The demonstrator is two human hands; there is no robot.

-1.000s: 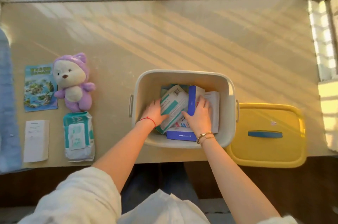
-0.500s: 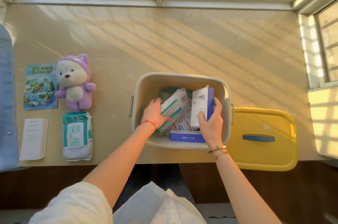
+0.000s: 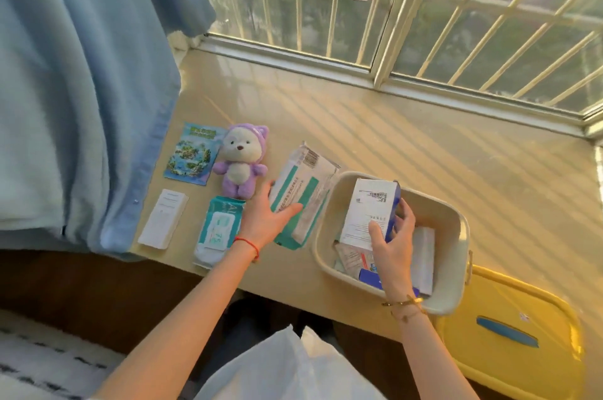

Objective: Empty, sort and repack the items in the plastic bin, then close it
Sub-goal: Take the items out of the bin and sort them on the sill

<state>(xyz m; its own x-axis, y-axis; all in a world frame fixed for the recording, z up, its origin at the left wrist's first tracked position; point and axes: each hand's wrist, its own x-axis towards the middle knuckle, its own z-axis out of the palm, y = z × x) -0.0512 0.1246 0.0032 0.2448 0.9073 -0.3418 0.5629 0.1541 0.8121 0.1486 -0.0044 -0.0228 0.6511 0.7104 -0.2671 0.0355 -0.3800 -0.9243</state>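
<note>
Two hands were engaged; the left hand point(image 3: 265, 220) gripped a green-and-white packet point(image 3: 301, 194) by its near edge, thumb over the face, just beside the plastic bin point(image 3: 452, 256) on the ledge point(image 3: 424, 145); the right hand point(image 3: 393, 243) clasped a white-and-blue box point(image 3: 367, 210) upright above the bin. Risk, as judged: the one-edged hold could let the packet sag or slip onto the plush toy point(image 3: 239, 164) or wipes pack point(image 3: 218, 230); the tall box could tip back in. The bin held a blue box, leaflets and a white carton, not yet emptied; its yellow lid point(image 3: 522, 350) lay off to the right.
</note>
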